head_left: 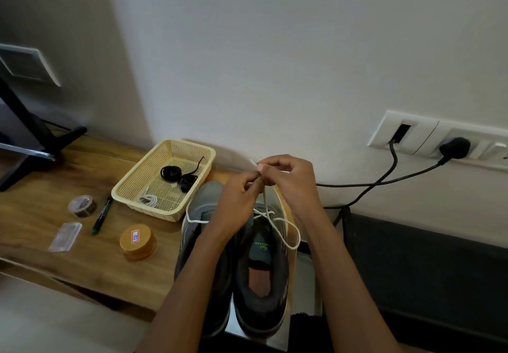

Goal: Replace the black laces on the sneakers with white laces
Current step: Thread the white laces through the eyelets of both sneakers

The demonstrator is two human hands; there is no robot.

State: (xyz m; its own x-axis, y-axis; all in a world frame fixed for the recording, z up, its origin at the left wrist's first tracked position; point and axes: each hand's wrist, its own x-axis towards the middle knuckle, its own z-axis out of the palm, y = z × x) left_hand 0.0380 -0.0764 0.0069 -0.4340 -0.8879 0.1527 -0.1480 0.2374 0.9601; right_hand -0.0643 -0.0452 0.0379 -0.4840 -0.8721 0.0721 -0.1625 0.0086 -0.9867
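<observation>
White lace [277, 225], where is it right now?

Centre of the frame, pinched between both hands. The left hand [237, 197] and right hand [288, 178] meet fingertip to fingertip, fingers curled, each nipping the cord just above the shoes

And below the hands?

One strand drops straight down to the eyelets of the laced sneaker [264, 292], lower middle, where it crosses once. A loop hangs off towards the right, and another length trails left over the other sneaker [203, 201], which stands touching the first, toes pointing away from the camera

Where are the old ones?

The black laces [176, 175] lie bundled in a cream basket [129, 179], just left of the hands, touching the other sneaker's toe. A white coil [149, 201] lies in the basket's near corner

Anything else on the surface [41, 187]?

Further left: a round wooden tub [138, 241] with a sticker, a marker [102, 214], a tape roll [82, 206] and a clear plastic packet [65, 236], all apart from each other

On the right?

A wall socket panel [428, 135] with a black plug [455, 148] in it, its cables [384, 179] running down behind the right hand
</observation>
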